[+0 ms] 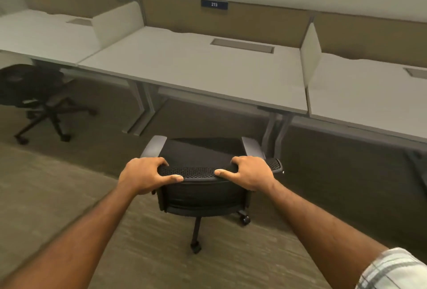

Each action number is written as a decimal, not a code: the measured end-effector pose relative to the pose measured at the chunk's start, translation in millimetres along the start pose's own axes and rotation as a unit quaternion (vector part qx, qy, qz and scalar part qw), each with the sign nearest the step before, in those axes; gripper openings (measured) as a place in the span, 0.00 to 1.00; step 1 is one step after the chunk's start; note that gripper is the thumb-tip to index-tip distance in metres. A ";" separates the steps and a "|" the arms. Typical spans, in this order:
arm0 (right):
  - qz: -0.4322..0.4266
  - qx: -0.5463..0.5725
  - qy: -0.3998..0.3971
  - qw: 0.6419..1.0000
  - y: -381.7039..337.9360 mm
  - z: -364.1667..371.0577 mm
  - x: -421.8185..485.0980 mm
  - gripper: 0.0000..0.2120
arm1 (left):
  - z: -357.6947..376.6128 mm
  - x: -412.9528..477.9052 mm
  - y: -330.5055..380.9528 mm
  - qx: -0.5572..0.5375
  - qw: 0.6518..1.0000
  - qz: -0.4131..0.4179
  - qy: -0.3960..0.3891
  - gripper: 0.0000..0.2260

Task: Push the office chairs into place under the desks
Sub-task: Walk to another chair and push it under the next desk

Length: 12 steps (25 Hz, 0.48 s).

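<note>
Both hands — left hand (144,174), right hand (250,173) — fingers curled over chair backrest (198,172), facing desk (196,69)

A black mesh-backed chair (201,196) with grey armrests stands upright on the carpet facing the middle desk (198,69), its seat short of the pale grey tabletop. The left hand (144,175) and right hand (250,173) grip its top edge. A second black chair (30,87) stands close against the left desk (44,38).
</note>
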State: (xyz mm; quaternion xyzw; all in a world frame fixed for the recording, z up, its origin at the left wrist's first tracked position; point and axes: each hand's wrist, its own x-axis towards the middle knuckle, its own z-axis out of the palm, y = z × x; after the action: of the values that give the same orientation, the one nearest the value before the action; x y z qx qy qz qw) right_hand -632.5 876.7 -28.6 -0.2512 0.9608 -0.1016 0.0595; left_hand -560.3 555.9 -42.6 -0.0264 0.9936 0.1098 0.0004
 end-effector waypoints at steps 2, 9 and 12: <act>-0.008 0.018 -0.054 0.998 -1.0 -10.6 37.9 0.49 | -8.4 23.2 -18.9 0.000 1.000 -0.011 -0.001 0.47; 0.021 0.023 -0.125 0.992 -27.8 -14.9 145.9 0.57 | -29.9 99.4 -118.0 0.012 1.000 0.000 0.014 0.47; 0.027 0.034 -0.106 0.993 -74.7 -3.2 186.9 0.55 | -42.7 132.1 -179.4 0.014 0.999 0.003 0.028 0.47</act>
State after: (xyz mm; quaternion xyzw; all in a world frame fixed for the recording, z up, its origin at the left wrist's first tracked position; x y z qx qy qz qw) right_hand -759.8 721.0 -20.6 -0.2324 0.9514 -0.1055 0.1721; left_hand -682.6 364.8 -40.9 -0.0266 0.9947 0.0952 -0.0278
